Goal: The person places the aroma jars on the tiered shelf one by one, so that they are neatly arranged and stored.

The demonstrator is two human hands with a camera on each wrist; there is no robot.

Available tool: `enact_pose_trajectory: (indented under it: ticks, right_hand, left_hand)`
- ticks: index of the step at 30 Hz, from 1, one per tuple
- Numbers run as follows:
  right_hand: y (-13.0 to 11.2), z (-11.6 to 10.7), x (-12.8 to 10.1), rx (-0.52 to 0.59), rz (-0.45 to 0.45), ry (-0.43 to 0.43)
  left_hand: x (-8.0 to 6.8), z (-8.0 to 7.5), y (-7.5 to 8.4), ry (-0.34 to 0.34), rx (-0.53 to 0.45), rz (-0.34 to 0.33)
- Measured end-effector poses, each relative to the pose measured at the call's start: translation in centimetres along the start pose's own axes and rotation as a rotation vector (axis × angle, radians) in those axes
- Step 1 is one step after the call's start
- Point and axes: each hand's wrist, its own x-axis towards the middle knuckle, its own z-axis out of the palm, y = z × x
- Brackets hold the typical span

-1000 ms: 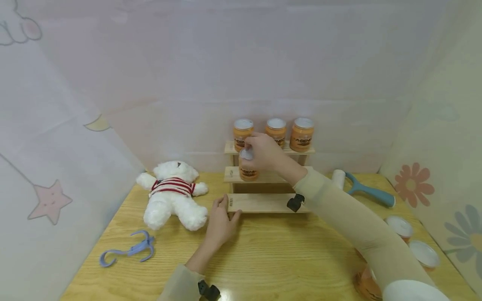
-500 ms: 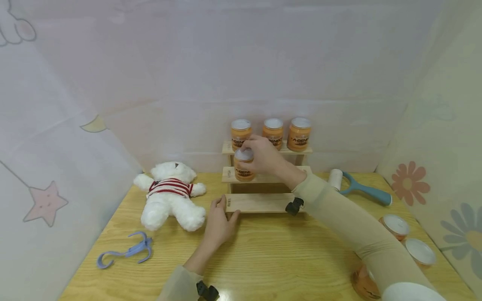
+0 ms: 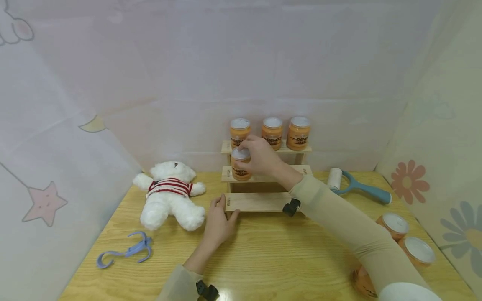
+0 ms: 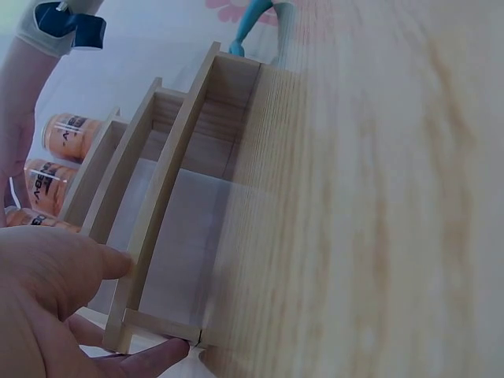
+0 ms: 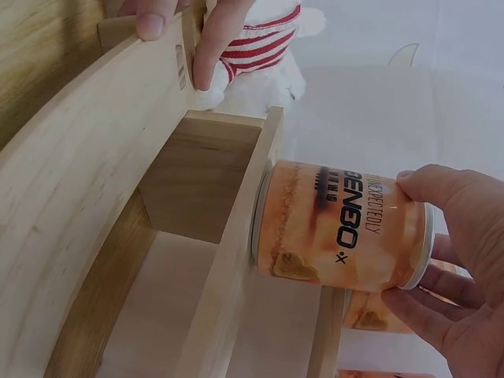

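My right hand (image 3: 261, 155) grips an orange can with a pale lid (image 3: 241, 170) near its top. The can stands upright at the left end of the middle step of a three-step wooden rack (image 3: 260, 202). In the right wrist view, thumb and fingers are around the can's lid end, and its base (image 5: 264, 213) meets the step. My left hand (image 3: 218, 222) holds the left end of the rack's lowest step. Its thumb (image 4: 116, 263) lies on the step's front edge in the left wrist view. Three similar cans (image 3: 299, 134) stand along the top step.
A white teddy bear (image 3: 171, 200) in a striped sweater lies left of the rack, with a purple hook-like clip (image 3: 135, 249) in front. To the right lie a blue-handled roller (image 3: 370, 193) and several more cans (image 3: 418, 251), partly behind the right sleeve.
The right hand has slid the can slightly left along the middle step. The left hand keeps its hold on the rack, and the head view has shifted a little.
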Motion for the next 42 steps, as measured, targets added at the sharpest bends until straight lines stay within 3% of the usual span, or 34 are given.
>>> enact_pose_trajectory:
  ticks: [12, 21, 27, 33, 42]
  right_hand:
    - [-0.5, -0.1, -0.7, -0.042, 0.045, -0.027]
    - [1.2, -4.6, -2.9, -0.026, -0.040, -0.033]
    - [3.4, -8.3, -6.5, -0.026, -0.110, -0.064]
    - [5.5, -11.2, -10.6, -0.031, -0.040, -0.173]
    - [7.9, -13.6, -16.2, -0.048, -0.093, -0.298]
  left_hand:
    - [-0.1, -0.2, 0.0, -0.003, -0.009, -0.007]
    - [-0.1, -0.1, -0.4, 0.000, -0.001, -0.002]
    - [-0.2, 0.0, -0.2, -0.003, 0.004, 0.007]
    - [-0.3, -0.1, -0.2, -0.001, 0.003, 0.000]
    - [-0.3, -0.4, -0.1, 0.000, 0.015, 0.008]
